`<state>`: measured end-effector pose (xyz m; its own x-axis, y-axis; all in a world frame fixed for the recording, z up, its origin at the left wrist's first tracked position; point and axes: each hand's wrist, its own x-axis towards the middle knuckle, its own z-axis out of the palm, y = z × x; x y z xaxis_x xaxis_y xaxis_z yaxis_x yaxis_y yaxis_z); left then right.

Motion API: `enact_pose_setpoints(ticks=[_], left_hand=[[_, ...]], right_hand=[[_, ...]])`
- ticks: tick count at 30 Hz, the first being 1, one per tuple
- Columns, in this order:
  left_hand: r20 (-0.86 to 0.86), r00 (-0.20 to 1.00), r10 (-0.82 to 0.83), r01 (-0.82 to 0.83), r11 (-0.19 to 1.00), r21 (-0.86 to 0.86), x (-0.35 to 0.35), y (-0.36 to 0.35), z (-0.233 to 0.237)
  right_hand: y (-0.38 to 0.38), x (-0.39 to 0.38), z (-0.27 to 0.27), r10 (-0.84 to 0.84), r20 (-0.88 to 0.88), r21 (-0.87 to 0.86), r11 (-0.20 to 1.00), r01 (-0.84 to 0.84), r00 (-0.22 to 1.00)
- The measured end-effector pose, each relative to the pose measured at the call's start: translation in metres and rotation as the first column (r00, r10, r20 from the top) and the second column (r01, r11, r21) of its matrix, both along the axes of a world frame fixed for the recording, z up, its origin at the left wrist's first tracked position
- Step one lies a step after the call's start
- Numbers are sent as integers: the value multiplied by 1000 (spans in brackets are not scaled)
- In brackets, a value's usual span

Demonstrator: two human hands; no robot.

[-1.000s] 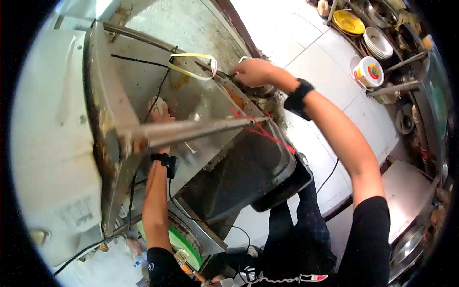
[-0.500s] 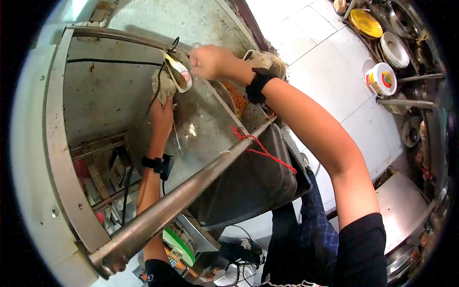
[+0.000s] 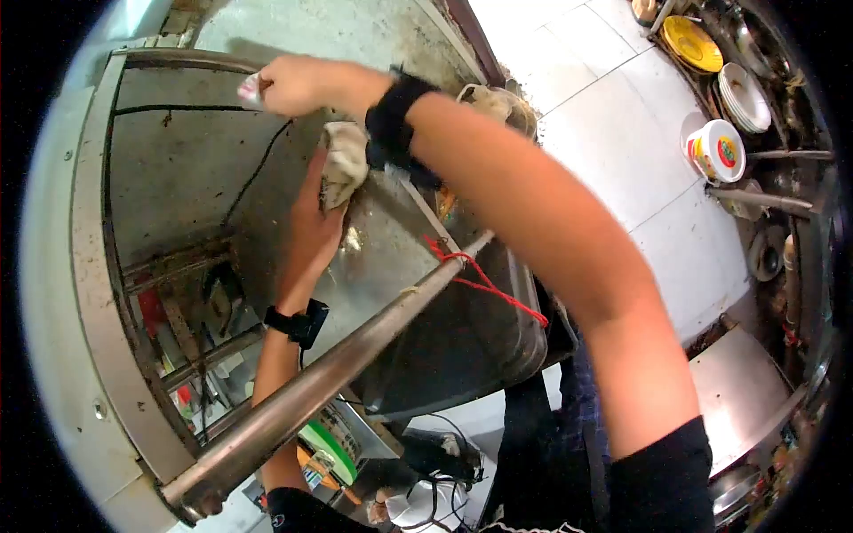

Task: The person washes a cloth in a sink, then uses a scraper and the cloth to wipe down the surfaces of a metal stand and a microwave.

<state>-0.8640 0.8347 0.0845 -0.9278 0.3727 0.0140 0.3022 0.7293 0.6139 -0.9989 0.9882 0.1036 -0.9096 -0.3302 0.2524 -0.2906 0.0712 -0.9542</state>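
Observation:
My left hand (image 3: pixel 318 213) is closed round a dirty cream cloth (image 3: pixel 344 164), held over the grey metal surface (image 3: pixel 373 240) inside the frame. Above and left of it, my right hand (image 3: pixel 298 86) is a fist at the metal rail (image 3: pixel 191 60). A small white-and-pink packet (image 3: pixel 251 91) pokes out of that fist; most of it is hidden. Behind my right hand a black cord (image 3: pixel 258 169) hangs down inside the frame. My right forearm crosses over the corner of the metal surface.
A steel bar (image 3: pixel 355 355) with a red string (image 3: pixel 484 282) tied on it runs across in front of me. Below hangs a black bin (image 3: pixel 444 355). At right are a white tub (image 3: pixel 716 151), stacked white bowls (image 3: pixel 745 98) and yellow plates (image 3: pixel 693 44) by a rack.
My right hand has moved left along the rail, and the packet that hung beside it now shows in its fist. My left hand has shifted right with the cloth.

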Motion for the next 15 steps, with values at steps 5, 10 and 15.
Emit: enact_pose_setpoints(ticks=[5, 10, 15], left_hand=[[-344, 920, -189, 73, 943, -324, -40, -25, -20], [-571, 820, 22, -286, 881, -377, -65, 5, 0], [-621, 783, -36, -192, 936, -296, -87, 10, 2]], right_hand=[[52, 28, -23, -171, -133, 253, 947, 200, 976], [38, 64, -79, -162, -334, 299, 916, 268, 928], [21, 56, -64, -312, -527, 335, 778, 531, 791]])
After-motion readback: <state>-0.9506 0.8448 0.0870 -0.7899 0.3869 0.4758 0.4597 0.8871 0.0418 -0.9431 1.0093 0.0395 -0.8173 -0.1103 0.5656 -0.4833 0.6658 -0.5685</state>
